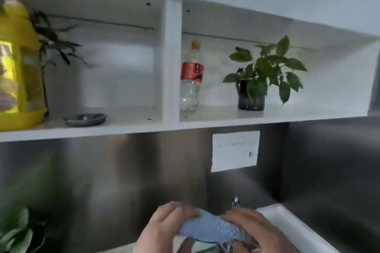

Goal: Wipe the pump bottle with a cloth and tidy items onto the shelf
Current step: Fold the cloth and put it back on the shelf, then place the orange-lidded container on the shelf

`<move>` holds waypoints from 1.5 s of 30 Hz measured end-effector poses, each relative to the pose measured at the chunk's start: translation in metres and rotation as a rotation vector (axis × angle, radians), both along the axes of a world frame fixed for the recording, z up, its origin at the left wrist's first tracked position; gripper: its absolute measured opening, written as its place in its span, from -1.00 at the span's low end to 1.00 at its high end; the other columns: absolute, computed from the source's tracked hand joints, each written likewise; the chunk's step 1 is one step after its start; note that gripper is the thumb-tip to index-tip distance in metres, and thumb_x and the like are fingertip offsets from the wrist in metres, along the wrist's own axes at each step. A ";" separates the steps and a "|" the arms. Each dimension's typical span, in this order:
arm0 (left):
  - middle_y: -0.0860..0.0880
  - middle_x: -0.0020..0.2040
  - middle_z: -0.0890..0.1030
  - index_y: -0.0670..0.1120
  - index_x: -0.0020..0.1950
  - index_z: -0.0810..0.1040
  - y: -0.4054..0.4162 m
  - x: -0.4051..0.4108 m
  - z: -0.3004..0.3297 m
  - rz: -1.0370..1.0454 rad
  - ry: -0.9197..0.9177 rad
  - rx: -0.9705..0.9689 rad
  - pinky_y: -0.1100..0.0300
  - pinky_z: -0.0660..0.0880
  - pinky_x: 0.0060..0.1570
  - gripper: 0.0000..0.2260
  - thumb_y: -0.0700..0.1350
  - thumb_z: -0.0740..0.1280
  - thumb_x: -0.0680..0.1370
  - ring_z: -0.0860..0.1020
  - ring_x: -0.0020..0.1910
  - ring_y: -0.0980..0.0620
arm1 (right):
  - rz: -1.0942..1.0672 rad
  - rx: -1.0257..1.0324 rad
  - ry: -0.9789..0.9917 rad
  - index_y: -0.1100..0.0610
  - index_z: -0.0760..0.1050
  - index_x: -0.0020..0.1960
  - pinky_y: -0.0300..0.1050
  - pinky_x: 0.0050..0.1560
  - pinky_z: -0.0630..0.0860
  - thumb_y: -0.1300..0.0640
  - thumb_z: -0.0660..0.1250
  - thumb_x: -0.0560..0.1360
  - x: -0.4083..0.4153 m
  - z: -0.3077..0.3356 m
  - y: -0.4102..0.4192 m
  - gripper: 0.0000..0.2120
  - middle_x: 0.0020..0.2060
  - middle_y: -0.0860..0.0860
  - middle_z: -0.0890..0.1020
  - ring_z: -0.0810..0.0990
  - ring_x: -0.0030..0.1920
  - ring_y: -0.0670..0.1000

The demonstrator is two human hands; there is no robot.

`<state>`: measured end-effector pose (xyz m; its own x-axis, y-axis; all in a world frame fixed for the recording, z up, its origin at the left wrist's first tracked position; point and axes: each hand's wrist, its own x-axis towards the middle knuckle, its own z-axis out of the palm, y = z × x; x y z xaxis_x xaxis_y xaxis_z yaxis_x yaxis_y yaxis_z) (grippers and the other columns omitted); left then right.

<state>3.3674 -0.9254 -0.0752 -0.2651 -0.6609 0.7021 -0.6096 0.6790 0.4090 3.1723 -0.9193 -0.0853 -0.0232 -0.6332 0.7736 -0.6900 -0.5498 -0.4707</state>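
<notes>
Both hands close on a blue cloth [209,227] at the bottom of the frame, well below the white shelf [127,127]: the left hand [164,228] curls its fingers over the cloth's left end, while the right hand [255,230] lies across its right end with fingers bent onto the fabric. Blur hides what lies beneath the cloth. At the far left of the shelf stands a yellow pump bottle [14,63], upright and cut off by the frame edge, with a dark, thin-leaved plant [51,41] just beside it. A shallow metal dish [85,119] sits on the shelf to the right of that bottle. Beyond the shelf's upright divider [171,59], a clear plastic bottle [191,80] with a red label and yellow cap stands upright, and a leafy green plant [265,72] in a dark pot stands further right. A steel wall [123,170] runs under the shelf.
</notes>
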 end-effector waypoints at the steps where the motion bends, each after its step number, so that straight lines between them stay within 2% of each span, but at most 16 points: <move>1: 0.38 0.14 0.49 0.31 0.07 0.54 -0.002 -0.011 0.012 -0.003 0.038 -0.052 0.62 0.38 0.05 -0.61 -0.02 0.42 0.29 0.48 0.15 0.39 | 0.075 -0.038 0.136 -0.23 0.57 -0.10 -0.66 -0.06 0.32 0.32 0.38 0.00 -0.019 0.019 -0.005 -0.41 -0.15 -0.39 0.57 0.65 -0.17 -0.28; 3: 0.36 0.14 0.50 0.26 0.06 0.54 -0.010 -0.032 0.046 -0.027 0.044 -0.083 0.65 0.31 0.10 -0.64 0.00 0.43 0.29 0.49 0.16 0.39 | 0.057 -0.006 0.126 -0.24 0.55 0.04 -0.64 0.02 0.36 0.10 0.44 0.20 -0.057 0.048 -0.006 -0.55 0.10 -0.33 0.55 0.55 0.08 -0.33; 6: 0.34 0.15 0.50 0.21 0.07 0.55 -0.025 -0.068 0.091 -0.015 -0.013 -0.280 0.61 0.27 0.19 -0.72 0.02 0.38 0.37 0.46 0.21 0.38 | 0.094 -0.057 0.080 -0.27 0.54 0.04 -0.55 0.10 0.40 -0.12 0.38 0.27 -0.093 0.088 -0.015 -0.67 0.13 -0.31 0.53 0.53 0.16 -0.27; 11: 0.27 0.10 0.56 0.13 0.03 0.61 -0.048 -0.106 0.142 0.125 -0.015 -0.426 0.61 0.24 0.21 -0.82 -0.06 0.44 0.46 0.47 0.19 0.37 | 0.114 -0.156 0.067 -0.21 0.55 0.04 -0.63 0.14 0.28 0.10 0.43 0.44 -0.121 0.142 -0.062 -0.74 0.09 -0.36 0.50 0.45 0.21 -0.31; 14: 0.19 0.07 0.58 0.03 0.03 0.64 -0.074 -0.115 0.169 0.288 -0.025 -0.391 0.68 0.22 0.13 -0.81 -0.19 0.46 0.46 0.49 0.09 0.31 | 0.189 -0.160 0.104 -0.10 0.53 0.09 -0.63 0.08 0.32 0.15 0.37 0.50 -0.118 0.169 -0.109 -0.78 0.10 -0.22 0.52 0.48 0.16 -0.24; 18: 0.08 0.07 0.63 0.04 0.10 0.62 -0.109 -0.112 0.191 0.488 -0.065 -0.175 0.47 0.32 -0.08 -0.83 -0.12 0.39 0.52 0.56 0.03 0.10 | 0.247 -0.161 0.205 0.02 0.56 0.10 -0.37 0.08 0.41 0.16 0.36 0.50 -0.108 0.188 -0.171 -0.81 0.04 -0.13 0.57 0.50 0.08 -0.12; 20: 0.04 0.08 0.65 0.02 0.12 0.63 -0.120 -0.108 0.188 0.556 -0.100 -0.081 0.36 0.34 -0.04 -0.82 -0.13 0.36 0.54 0.58 0.05 0.03 | 0.250 -0.150 0.269 0.01 0.56 0.09 -0.18 0.07 0.47 0.10 0.35 0.49 -0.103 0.184 -0.191 -0.82 0.01 -0.12 0.60 0.52 0.07 -0.06; 23: 0.03 0.16 0.65 0.00 0.19 0.61 -0.126 -0.102 0.173 0.568 -0.177 -0.037 0.35 0.37 0.05 -0.77 -0.16 0.30 0.57 0.59 0.13 0.00 | 0.237 -0.136 0.331 -0.07 0.54 0.16 -0.09 0.11 0.50 0.02 0.29 0.51 -0.106 0.167 -0.207 -0.77 0.06 -0.14 0.63 0.53 0.12 -0.03; 27: 0.00 0.32 0.57 0.04 0.33 0.51 -0.124 -0.097 0.158 0.557 -0.229 -0.085 0.25 0.35 0.27 -0.67 -0.17 0.26 0.58 0.50 0.31 -0.04 | 0.202 -0.233 0.329 -0.05 0.45 0.33 0.09 0.40 0.35 0.09 0.27 0.52 -0.104 0.150 -0.207 -0.63 0.34 -0.05 0.52 0.38 0.39 0.05; 30: -0.05 0.43 0.45 0.03 0.40 0.44 -0.100 -0.092 0.140 0.586 -0.254 -0.201 0.08 0.21 0.48 -0.58 -0.21 0.31 0.55 0.30 0.48 -0.08 | 0.246 -0.326 0.179 0.09 0.48 0.30 -0.06 0.49 0.16 0.24 0.29 0.49 -0.100 0.132 -0.182 -0.62 0.35 0.07 0.48 0.32 0.43 0.10; 33: 0.06 0.21 0.57 -0.05 0.23 0.55 -0.048 -0.079 0.092 0.557 -0.129 -0.260 0.24 0.34 0.35 -0.66 -0.33 0.30 0.50 0.46 0.31 0.10 | 0.457 -0.358 0.020 0.25 0.57 0.04 -0.19 0.25 0.34 0.41 0.24 0.43 -0.091 0.078 -0.148 -0.76 0.05 0.13 0.61 0.50 0.14 0.05; 35: 0.21 -0.01 0.58 -0.07 0.10 0.60 -0.013 -0.058 0.036 0.552 -0.057 -0.083 0.48 0.39 0.05 -0.73 -0.37 0.29 0.51 0.53 -0.01 0.36 | 0.653 -0.137 -0.018 0.22 0.56 -0.07 -0.20 0.03 0.42 0.41 0.21 0.43 -0.069 0.021 -0.132 -0.79 -0.10 0.08 0.62 0.54 -0.05 0.02; 37: 0.24 -0.10 0.62 -0.04 0.02 0.63 0.015 -0.032 -0.031 0.578 0.048 0.202 0.57 0.39 -0.08 -0.73 -0.38 0.29 0.52 0.58 -0.11 0.36 | 0.772 0.220 -0.052 0.13 0.56 -0.11 -0.25 -0.08 0.46 0.36 0.22 0.45 -0.040 -0.048 -0.120 -0.79 -0.18 -0.03 0.63 0.57 -0.14 -0.04; 39: 0.18 -0.08 0.67 0.09 -0.01 0.60 0.032 0.005 -0.103 0.646 0.145 0.482 0.51 0.47 -0.05 -0.67 -0.37 0.30 0.53 0.62 -0.03 0.25 | 0.776 0.614 -0.050 0.02 0.56 -0.16 -0.31 -0.08 0.47 0.38 0.25 0.46 -0.008 -0.127 -0.110 -0.73 -0.21 -0.06 0.65 0.60 -0.13 -0.10; 42: 0.12 -0.02 0.64 0.15 0.02 0.50 0.035 0.064 -0.202 0.769 0.205 0.788 0.31 0.53 -0.01 -0.68 -0.31 0.33 0.52 0.61 -0.01 0.18 | 0.730 1.141 0.003 -0.02 0.53 -0.19 -0.20 -0.05 0.48 0.45 0.24 0.45 0.043 -0.239 -0.093 -0.64 -0.23 -0.04 0.64 0.58 -0.17 -0.12; 45: -0.01 0.10 0.56 0.02 0.12 0.48 0.014 0.102 -0.270 0.769 0.259 0.946 0.19 0.53 0.05 -0.72 -0.28 0.36 0.49 0.57 0.07 -0.01 | 0.631 1.359 -0.007 0.03 0.48 -0.13 -0.21 -0.08 0.43 0.47 0.20 0.45 0.100 -0.308 -0.085 -0.66 -0.10 0.11 0.60 0.53 -0.11 0.01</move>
<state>3.4696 -0.9117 -0.3449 0.4889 -0.8576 -0.1599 -0.5467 -0.4440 0.7099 3.2728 -1.0048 -0.3933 0.5200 -0.7564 -0.3968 -0.5080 0.0996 -0.8556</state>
